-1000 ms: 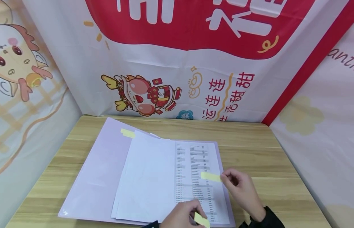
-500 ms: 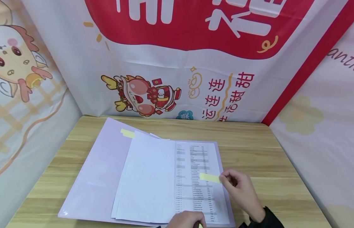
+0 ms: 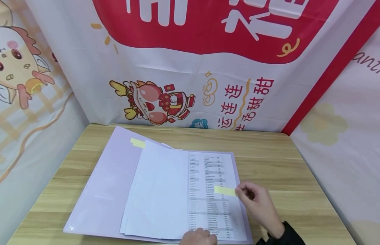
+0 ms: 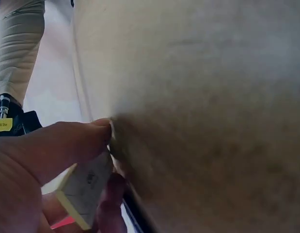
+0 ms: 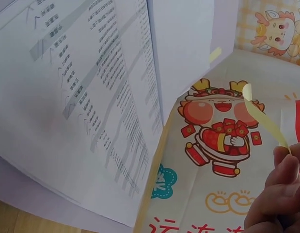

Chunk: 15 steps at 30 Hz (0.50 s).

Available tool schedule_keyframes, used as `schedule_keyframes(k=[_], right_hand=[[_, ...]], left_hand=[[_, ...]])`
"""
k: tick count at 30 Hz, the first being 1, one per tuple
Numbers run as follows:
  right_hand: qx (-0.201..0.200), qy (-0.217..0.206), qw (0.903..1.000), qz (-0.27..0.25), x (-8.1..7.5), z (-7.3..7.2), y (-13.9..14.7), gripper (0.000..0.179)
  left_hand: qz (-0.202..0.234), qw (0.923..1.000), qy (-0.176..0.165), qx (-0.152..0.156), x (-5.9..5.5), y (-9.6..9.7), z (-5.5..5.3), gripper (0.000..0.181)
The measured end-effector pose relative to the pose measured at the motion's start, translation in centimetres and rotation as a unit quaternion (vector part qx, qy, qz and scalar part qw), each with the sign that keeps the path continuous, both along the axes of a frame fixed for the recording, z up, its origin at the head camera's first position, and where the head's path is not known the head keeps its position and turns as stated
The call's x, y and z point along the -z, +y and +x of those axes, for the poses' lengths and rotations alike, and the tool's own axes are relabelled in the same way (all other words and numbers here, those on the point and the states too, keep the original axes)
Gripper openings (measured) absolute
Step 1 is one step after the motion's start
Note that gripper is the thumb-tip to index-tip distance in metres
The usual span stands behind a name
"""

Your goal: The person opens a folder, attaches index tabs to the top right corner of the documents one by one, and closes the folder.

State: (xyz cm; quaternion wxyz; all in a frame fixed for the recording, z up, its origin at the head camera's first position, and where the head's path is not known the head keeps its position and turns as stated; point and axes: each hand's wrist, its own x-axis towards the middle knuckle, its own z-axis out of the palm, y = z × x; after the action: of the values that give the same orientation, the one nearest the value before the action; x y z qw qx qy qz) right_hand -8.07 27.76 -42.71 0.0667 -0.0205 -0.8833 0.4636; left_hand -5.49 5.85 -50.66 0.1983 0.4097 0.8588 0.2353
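Note:
My right hand (image 3: 259,203) pinches one end of a yellow sticky note strip (image 3: 224,191) between thumb and forefinger. In the head view the strip extends left over a printed list page (image 3: 200,207); in the right wrist view it stands free, bent at its far end. At the bottom edge of the head view is my left hand (image 3: 199,237), only partly visible. The left wrist view shows it holding a small yellow-edged sticky note pad (image 4: 84,191) beside a tan surface. Beneath the page lies an opened lilac folder (image 3: 96,194).
A blank white sheet (image 3: 159,197) is turned over to the left. Another yellow sticky note (image 3: 137,143) projects from its upper left corner. The wooden table (image 3: 278,163) reaches back to a printed cloth (image 3: 177,61). Patterned cloth also hangs on both sides.
My left hand has gone down toward the lower edge, taking the sticky note pad out of the head view. The right hand and its yellow strip have hardly moved.

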Motion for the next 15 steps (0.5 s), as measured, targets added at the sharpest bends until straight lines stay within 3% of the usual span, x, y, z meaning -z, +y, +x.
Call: schedule_keyframes(k=[9,15], right_hand=[[-0.006,0.004,1.0,-0.005,-0.28,0.02,-0.24,0.012],[0.001,-0.008,1.0,0.002,-0.22,-0.06,-0.47,0.012]], left_hand=[[-0.013,0.9999,0.01,0.003,0.19,-0.01,0.1,0.042],[-0.007,0.9992,0.027,0.027,0.58,-0.16,0.13,0.045]])
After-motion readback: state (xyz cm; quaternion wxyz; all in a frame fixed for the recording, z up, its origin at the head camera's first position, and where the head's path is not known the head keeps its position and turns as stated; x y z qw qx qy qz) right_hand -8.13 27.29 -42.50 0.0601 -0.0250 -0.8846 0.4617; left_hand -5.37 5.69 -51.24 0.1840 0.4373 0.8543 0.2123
